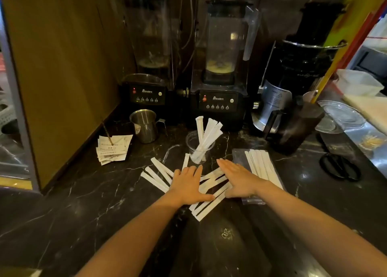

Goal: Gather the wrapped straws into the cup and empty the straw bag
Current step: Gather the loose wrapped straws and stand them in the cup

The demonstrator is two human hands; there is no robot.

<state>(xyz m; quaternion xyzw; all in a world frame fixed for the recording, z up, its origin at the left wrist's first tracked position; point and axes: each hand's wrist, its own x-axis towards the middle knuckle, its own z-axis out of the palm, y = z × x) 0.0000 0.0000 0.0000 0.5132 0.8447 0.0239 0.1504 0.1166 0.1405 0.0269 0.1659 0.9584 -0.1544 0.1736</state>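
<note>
White wrapped straws (209, 187) lie scattered under and between both hands. Left hand (187, 185) and right hand (237, 179) flat, fingers spread, holding nothing. Cup (200, 144) with straws just beyond fingertips; straw bag (258, 168) under the right hand's outer edge.

both hands (211, 181) lie flat, fingers spread, on loose wrapped straws (209, 201) before the cup (193, 143)

Two blenders (217, 67) stand far back (both dark), a steel jug (144, 125) near them, receipts (112, 149) left, scissors (340, 168) right.
</note>
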